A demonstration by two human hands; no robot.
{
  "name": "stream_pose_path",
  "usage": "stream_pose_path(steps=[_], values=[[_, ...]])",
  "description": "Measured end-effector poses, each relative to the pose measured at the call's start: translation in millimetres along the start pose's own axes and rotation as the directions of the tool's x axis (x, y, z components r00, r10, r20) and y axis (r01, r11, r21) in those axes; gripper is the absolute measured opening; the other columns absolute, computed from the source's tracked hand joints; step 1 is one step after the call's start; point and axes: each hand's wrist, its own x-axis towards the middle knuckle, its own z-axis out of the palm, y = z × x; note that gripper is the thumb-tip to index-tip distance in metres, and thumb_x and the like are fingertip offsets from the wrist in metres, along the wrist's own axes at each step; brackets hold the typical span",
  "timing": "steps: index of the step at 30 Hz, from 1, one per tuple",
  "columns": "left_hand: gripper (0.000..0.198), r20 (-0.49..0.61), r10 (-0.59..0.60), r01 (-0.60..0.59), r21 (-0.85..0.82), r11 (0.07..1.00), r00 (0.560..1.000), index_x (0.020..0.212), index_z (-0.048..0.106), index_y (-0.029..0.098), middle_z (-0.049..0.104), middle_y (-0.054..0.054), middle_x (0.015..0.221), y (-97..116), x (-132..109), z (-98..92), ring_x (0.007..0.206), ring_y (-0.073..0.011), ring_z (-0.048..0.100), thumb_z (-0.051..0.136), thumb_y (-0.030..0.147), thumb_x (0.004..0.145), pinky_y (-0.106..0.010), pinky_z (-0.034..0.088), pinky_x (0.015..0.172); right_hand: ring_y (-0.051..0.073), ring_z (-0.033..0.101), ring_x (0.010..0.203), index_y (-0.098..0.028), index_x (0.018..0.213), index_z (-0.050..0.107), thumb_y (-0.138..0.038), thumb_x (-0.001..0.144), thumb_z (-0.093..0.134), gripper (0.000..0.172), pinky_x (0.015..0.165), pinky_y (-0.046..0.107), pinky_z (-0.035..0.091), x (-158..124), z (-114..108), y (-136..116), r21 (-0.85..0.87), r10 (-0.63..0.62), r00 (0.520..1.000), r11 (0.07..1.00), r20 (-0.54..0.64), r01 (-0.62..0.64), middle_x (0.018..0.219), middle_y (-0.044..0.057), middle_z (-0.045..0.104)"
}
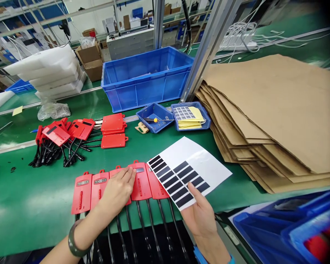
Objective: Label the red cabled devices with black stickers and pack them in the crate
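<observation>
Red housings [141, 185] seem mid-labelling: my left hand [119, 187] touches them, fingers outstretched; my right hand [200, 216] grips the label sheet [194, 156]; peeling likely comes next.

Five flat, rectangular red plastic cases [141, 185] show side by side in a row on the green counter [44, 212], from the lower left toward the centre of the frame. Each visible top edge has a small red loop. The leftmost case [81, 194] and the second case [98, 190] show pale digits on a display strip; the third case [113, 173] is largely hidden; the fourth case [136, 187] has a grey strip. Black cables [141, 220] run down from the lower edges. A glossy white paper sheet [192, 165], tilted, printed with two columns of black rectangles [172, 181], overlaps the fifth case [155, 187] from view.
</observation>
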Motion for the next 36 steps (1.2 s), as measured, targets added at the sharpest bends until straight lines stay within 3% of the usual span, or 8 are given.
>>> stream_pose_path(steps=[4,7,13,18,23,28,32,36], values=[[0.049,0.083,-0.075,0.058,0.191,0.980,0.994,0.110,0.066,-0.006,0.068,-0.023,0.111,21,0,1.0,0.100,-0.0296,0.068,0.036,-0.011,0.072,-0.035,0.061,0.079,0.027,0.055,0.124,-0.029,0.129,0.059,-0.038,0.068,0.081,0.066,0.117,0.051,0.032,0,0,0,-0.024,-0.006,1.000,1.000,0.025,0.006,0.126,0.006,0.065],[0.046,0.073,-0.083,0.070,0.167,0.984,0.994,0.109,0.067,-0.005,0.070,-0.021,0.108,17,-2,1.7,0.096,-0.0277,0.069,0.038,-0.008,0.073,-0.034,0.060,0.081,0.026,0.057,0.122,-0.032,0.134,0.055,-0.036,0.067,0.082,0.072,0.117,0.050,0.032,1,0,-1,-0.038,-0.022,0.999,0.999,0.023,0.023,0.125,0.005,0.066],[0.036,-0.067,-0.196,0.186,-0.123,0.975,0.978,0.110,0.067,0.008,0.072,-0.013,0.100,-7,2,-11.5,0.092,-0.0263,0.067,0.040,-0.002,0.087,-0.046,0.058,0.084,0.031,0.055,0.124,-0.031,0.131,0.057,-0.039,0.064,0.083,0.072,0.109,0.054,0.042,-12,17,-1,-0.112,-0.048,0.997,0.992,0.065,0.055,0.125,0.007,0.066],[0.027,-0.207,-0.246,0.108,-0.514,0.851,0.947,0.120,0.060,0.016,0.067,-0.008,0.100,10,27,-36.1,0.085,-0.0179,0.063,0.053,0.019,0.095,-0.030,0.056,0.070,0.029,0.052,0.127,-0.029,0.125,0.063,-0.040,0.070,0.080,0.058,0.110,0.050,0.042,-24,20,18,-0.225,-0.016,0.977,0.972,0.215,0.065,0.129,0.006,0.064],[0.021,-0.278,-0.249,0.028,-0.614,0.789,0.928,0.112,0.063,0.014,0.066,-0.006,0.088,14,35,-39.8,0.074,-0.0136,0.061,0.054,0.013,0.093,-0.025,0.054,0.063,0.027,0.047,0.131,-0.030,0.122,0.065,-0.041,0.079,0.072,0.044,0.117,0.048,0.032,-25,7,24,-0.491,-0.089,0.927,0.827,0.365,0.273,0.132,0.004,0.061],[0.018,-0.271,-0.306,0.024,-0.711,0.702,0.913,0.106,0.068,0.014,0.068,-0.006,0.087,8,23,-42.1,0.075,-0.0121,0.063,0.057,0.012,0.092,-0.022,0.056,0.066,0.032,0.049,0.129,-0.027,0.117,0.068,-0.048,0.078,0.070,0.044,0.116,0.054,0.029,-37,22,13,-0.651,-0.156,0.909,0.652,0.386,0.388,0.124,0.008,0.065],[0.024,-0.125,-0.374,0.100,-0.844,0.526,0.919,0.110,0.071,0.017,0.068,-0.007,0.088,5,16,-45.2,0.076,-0.0121,0.064,0.055,0.013,0.093,-0.022,0.056,0.067,0.032,0.049,0.129,-0.027,0.112,0.071,-0.048,0.076,0.072,0.042,0.117,0.053,0.029,-38,28,16,-0.652,-0.165,0.923,0.664,0.348,0.364,0.126,0.007,0.065],[0.023,0.141,-0.469,0.227,-0.965,0.131,0.872,0.106,0.074,0.024,0.069,-0.005,0.087,-6,10,-35.9,0.079,-0.0136,0.065,0.062,0.016,0.089,-0.024,0.057,0.071,0.029,0.048,0.130,-0.029,0.120,0.066,-0.045,0.076,0.074,0.047,0.117,0.052,0.030,-19,25,26,-0.554,0.004,0.927,0.803,0.376,0.221,0.132,0.005,0.062]])
